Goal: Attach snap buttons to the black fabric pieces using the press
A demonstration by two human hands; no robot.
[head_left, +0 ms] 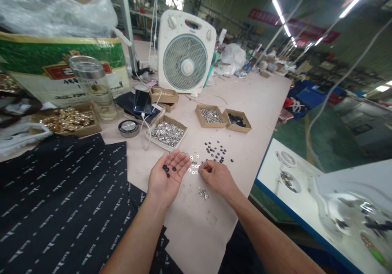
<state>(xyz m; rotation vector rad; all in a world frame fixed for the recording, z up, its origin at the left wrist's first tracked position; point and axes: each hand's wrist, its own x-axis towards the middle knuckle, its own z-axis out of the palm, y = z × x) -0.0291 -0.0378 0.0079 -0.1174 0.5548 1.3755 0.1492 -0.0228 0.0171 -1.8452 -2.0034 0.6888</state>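
Observation:
My left hand [167, 179] is turned palm up with its fingers stretched out, and several small black snap buttons [165, 168] rest in it. Just to the right, my right hand [217, 177] is low over the table, thumb and fingertips pinched together. What the pinch holds, if anything, is hidden. Beside those fingertips lie several flat silver rings [193, 171]. Farther back is a loose scatter of dark snap buttons [216, 157]. A small heap of silver metal pieces [202, 193] lies on the table nearer to me, below the right hand.
Small cardboard boxes hold silver pieces [168, 134], more silver pieces [211, 116] and black pieces [236, 120]. A fan [187, 51] stands behind. Printed black fabric [61, 200] covers the left; a glass bottle [102, 96] and charging phone [142, 101] stand beyond. A white machine [343, 208] is at right.

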